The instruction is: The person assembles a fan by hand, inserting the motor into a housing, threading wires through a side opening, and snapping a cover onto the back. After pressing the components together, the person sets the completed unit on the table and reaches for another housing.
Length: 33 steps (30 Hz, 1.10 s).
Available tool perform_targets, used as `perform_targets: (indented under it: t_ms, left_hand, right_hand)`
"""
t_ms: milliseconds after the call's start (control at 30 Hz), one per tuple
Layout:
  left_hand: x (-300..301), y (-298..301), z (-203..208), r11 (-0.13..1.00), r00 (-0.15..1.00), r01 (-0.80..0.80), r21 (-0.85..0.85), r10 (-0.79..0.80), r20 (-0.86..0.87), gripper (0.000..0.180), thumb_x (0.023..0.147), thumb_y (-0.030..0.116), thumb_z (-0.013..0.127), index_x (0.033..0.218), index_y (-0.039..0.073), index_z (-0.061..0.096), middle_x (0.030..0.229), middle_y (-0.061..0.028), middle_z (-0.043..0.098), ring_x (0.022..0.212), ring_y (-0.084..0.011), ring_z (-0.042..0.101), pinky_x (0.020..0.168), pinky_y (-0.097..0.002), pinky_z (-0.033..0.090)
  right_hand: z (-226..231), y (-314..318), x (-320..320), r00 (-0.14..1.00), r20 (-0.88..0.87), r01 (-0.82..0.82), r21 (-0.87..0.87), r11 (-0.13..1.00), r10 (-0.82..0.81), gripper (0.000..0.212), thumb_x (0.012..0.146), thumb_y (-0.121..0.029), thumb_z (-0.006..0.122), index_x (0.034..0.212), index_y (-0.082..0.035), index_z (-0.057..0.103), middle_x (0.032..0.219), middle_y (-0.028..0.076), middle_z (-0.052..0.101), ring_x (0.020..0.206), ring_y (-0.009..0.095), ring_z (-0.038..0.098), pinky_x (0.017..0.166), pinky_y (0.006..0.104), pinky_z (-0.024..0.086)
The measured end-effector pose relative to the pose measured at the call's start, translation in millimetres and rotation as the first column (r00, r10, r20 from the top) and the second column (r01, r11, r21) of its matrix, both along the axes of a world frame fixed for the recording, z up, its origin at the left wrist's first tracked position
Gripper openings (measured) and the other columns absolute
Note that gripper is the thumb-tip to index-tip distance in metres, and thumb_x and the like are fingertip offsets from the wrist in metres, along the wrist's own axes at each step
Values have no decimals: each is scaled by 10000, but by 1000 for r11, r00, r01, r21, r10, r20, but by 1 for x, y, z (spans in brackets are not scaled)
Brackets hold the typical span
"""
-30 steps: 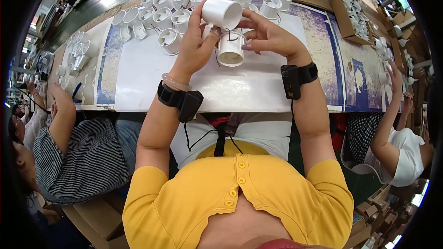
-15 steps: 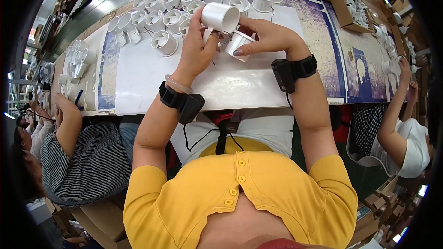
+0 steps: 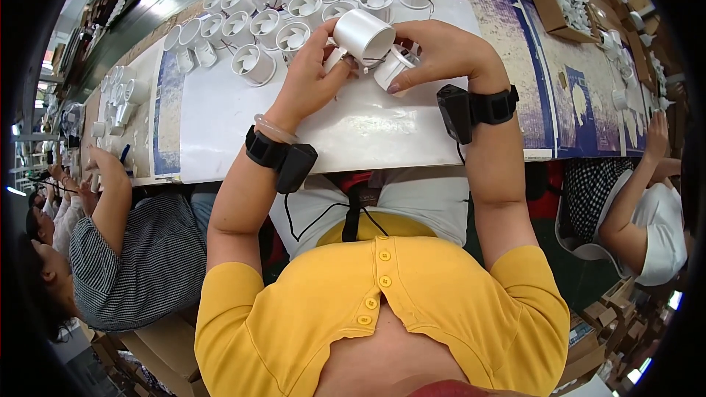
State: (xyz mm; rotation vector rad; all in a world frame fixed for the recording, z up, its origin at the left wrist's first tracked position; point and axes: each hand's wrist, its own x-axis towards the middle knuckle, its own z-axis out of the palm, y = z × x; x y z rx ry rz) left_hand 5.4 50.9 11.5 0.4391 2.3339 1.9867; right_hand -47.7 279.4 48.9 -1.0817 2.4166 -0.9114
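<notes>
Fingers of my left hand (image 3: 312, 70) are wrapped round a plain white plastic cylinder housing (image 3: 362, 35), tilted on its side above the table. My right hand (image 3: 441, 51) grips a shorter white fan unit (image 3: 395, 68) just below and to the right of it. Both pieces are close together or touching; I cannot tell which. A thin dark wire shows between them, and where it runs behind the cylinder is hidden. Beyond my hands stand several white round fan units (image 3: 252, 64) with bladed tops, some with dark wires trailing.
A white sheet (image 3: 220, 132) covers the table before me. White cups (image 3: 125, 95) stand at the left beside a co-worker in a checked top (image 3: 140, 257). A cardboard box of small white parts (image 3: 562, 0) lies at the far right, with another co-worker's arm (image 3: 636, 176) nearer.
The cylinder and the fan unit have shifted slightly right and come closer together. The cylinder's open end has turned away from view. The right co-worker's hand has moved.
</notes>
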Motion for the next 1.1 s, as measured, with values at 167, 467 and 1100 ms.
perform_targets:
  t_ms: [167,467,1100]
  left_hand:
    - [-16,-21,-10,998,991,41,-41,-46,-128,500,834,5,564,1304,7,394,1118,-87,569,1007,-150,582,859,-272,475]
    - [-26,-58,-7,998,998,40,-53,-42,-36,465,844,17,575,1280,15,413,1130,-61,557,1037,-129,561,881,-256,452]
    - [-24,-44,-11,989,996,88,120,-87,-19,449,871,39,562,1278,-3,376,1142,-80,539,992,-152,596,864,-273,486]
  right_hand:
    - [-3,-19,2,994,-74,75,-13,997,-76,611,674,-407,771,1122,-29,602,994,149,642,866,257,605,790,315,470]
    - [-24,-49,12,934,-313,136,-137,981,-173,715,676,-436,771,1205,-25,521,1006,162,623,936,317,608,808,373,476]
    - [-11,-64,17,658,-714,-71,-374,925,-238,242,610,-133,790,789,-140,628,1186,33,539,1117,274,466,937,375,389]
